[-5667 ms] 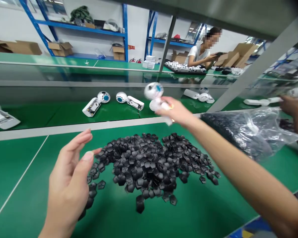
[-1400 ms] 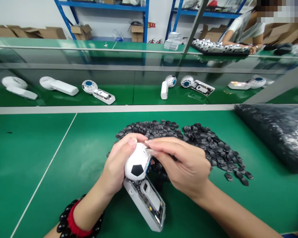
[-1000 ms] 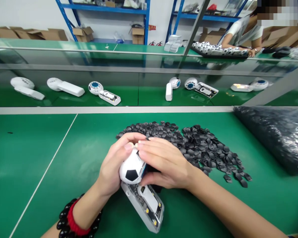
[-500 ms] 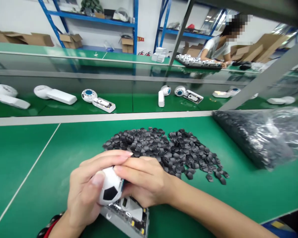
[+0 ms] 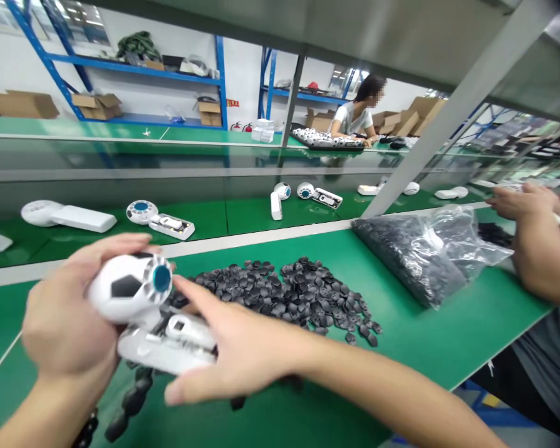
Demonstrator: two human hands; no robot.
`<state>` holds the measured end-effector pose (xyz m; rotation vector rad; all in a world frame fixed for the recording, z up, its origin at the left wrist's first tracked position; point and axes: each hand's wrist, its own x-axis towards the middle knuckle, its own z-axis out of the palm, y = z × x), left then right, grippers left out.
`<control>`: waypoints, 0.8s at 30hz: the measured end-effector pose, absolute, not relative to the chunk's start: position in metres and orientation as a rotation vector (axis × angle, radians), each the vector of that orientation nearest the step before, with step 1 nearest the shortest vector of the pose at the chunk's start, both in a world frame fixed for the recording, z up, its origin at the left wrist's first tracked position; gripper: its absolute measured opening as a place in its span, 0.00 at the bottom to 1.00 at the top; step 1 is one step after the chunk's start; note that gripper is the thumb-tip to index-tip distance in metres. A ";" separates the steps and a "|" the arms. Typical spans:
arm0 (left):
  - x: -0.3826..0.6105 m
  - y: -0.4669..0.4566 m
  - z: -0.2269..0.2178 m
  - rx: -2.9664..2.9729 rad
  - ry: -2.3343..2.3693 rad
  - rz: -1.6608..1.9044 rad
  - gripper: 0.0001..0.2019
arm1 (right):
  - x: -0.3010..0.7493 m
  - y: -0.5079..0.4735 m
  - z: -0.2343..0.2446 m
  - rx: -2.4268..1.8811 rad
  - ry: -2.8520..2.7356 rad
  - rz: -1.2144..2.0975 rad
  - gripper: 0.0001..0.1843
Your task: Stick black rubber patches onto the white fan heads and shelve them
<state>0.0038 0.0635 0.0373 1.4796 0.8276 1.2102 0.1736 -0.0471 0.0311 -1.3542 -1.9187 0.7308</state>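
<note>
My left hand [image 5: 70, 305] is wrapped round the ball-shaped head of a white football-patterned device [image 5: 121, 292]. The head has black pentagon patches and a blue disc that faces right. From the head extends a flat body with an uncovered inside, and my right hand [image 5: 233, 348] closes on that body's right end. The right thumb lies below the body, while the forefinger reaches up beside the head. Small black pentagon pieces [image 5: 270, 292] lie in a wide heap behind my hands. Several of these also show in a dark row under my left wrist.
A clear plastic bag [image 5: 415, 255] of black pieces lies on the green table at right. Similar white devices [image 5: 84, 218] line the green strip behind. A co-worker's hands [image 5: 532, 218] are at far right; another person [image 5: 354, 118] sits across. A slanted grey post [image 5: 429, 143] stands ahead.
The device has moved left and up and turned, so its blue disc now shows. My right hand has shifted from the ball to the flat body. The view has swung right, bringing in a co-worker's hands.
</note>
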 end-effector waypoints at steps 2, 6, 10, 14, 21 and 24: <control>0.034 0.072 0.054 1.723 0.957 1.340 0.17 | 0.201 -0.016 0.040 -1.483 -1.783 0.975 0.47; 0.100 0.084 0.063 2.196 0.823 0.984 0.19 | 0.268 0.059 0.038 -1.770 -1.566 0.838 0.29; 0.171 0.109 0.042 2.337 0.697 0.596 0.12 | 0.359 0.091 0.031 -1.988 -1.482 0.526 0.22; 0.257 0.143 0.013 2.245 0.764 0.374 0.26 | 0.471 0.077 0.022 -2.407 -1.221 0.176 0.22; 0.359 0.153 -0.009 1.851 0.862 0.238 0.25 | 0.572 0.053 -0.008 -2.867 -1.016 -0.004 0.21; 0.344 0.153 -0.001 1.631 0.787 0.205 0.18 | 0.563 0.039 -0.007 -2.829 -1.102 0.058 0.22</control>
